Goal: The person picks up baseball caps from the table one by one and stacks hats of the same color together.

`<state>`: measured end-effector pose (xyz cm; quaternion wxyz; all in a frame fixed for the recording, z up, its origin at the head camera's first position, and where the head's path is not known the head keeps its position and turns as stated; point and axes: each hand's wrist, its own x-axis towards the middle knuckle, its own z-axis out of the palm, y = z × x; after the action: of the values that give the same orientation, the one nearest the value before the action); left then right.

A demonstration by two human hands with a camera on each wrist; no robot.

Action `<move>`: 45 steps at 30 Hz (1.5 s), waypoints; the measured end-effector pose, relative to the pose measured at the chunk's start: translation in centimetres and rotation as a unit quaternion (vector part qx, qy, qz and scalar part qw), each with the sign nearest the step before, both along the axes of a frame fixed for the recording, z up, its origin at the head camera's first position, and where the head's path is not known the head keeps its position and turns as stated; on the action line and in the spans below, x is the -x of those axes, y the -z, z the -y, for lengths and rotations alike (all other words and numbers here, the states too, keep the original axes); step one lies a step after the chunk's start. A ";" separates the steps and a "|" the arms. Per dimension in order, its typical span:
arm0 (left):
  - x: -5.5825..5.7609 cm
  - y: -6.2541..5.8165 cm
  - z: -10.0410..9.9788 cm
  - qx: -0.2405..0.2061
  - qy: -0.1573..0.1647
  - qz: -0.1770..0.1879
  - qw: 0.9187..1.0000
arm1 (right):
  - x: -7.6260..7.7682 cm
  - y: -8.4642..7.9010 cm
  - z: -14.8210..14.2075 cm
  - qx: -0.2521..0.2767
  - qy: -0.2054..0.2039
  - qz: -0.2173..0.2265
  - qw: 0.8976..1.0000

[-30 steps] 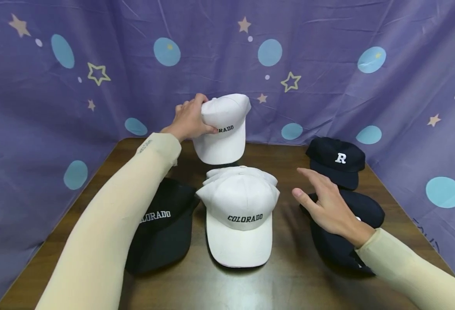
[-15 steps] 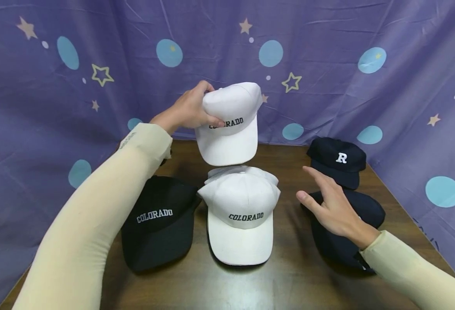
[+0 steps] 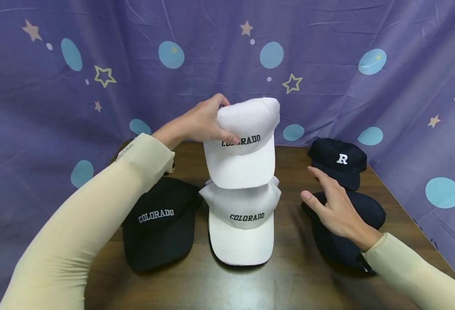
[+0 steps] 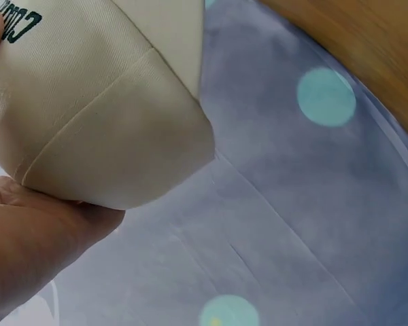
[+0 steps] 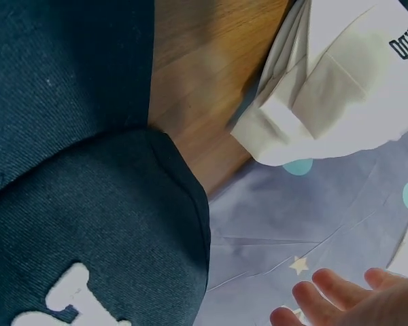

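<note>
My left hand (image 3: pixel 202 122) grips the crown of a white cap (image 3: pixel 246 161) lettered COLORADO, thumb across its front panel. The same held cap (image 4: pixel 109 122) fills the upper left of the left wrist view. It hangs over a stack of white caps (image 3: pixel 242 247) at the table's middle, hiding the top of their crowns; whether it touches them I cannot tell. My right hand (image 3: pixel 333 211) holds nothing, fingers extended, above a dark navy cap (image 3: pixel 366 211) on the right. In the right wrist view its fingertips (image 5: pixel 336 285) show at the lower right.
A black COLORADO cap (image 3: pixel 159 237) lies left of the white stack. At the back right sits a navy cap (image 3: pixel 337 159) with a white R. A purple curtain (image 3: pixel 227 51) with stars and blue ovals hangs behind the brown wooden table (image 3: pixel 289 280).
My left hand has brought the white cap from the back toward the right, up first, then down over the white stack. The right hand has shifted only slightly.
</note>
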<state>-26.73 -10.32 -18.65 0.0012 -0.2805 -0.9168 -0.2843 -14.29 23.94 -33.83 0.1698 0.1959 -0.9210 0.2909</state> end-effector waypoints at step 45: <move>-9.3 10.5 -3.0 0.291 0.028 -0.150 0.945 | 0.3 0.4 0.1 0.045 0.006 0.000 0.999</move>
<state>-17.43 -7.32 -29.15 0.0496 -0.3334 -0.9406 0.0400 -14.56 23.83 -34.20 0.1802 0.1827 -0.9081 0.3309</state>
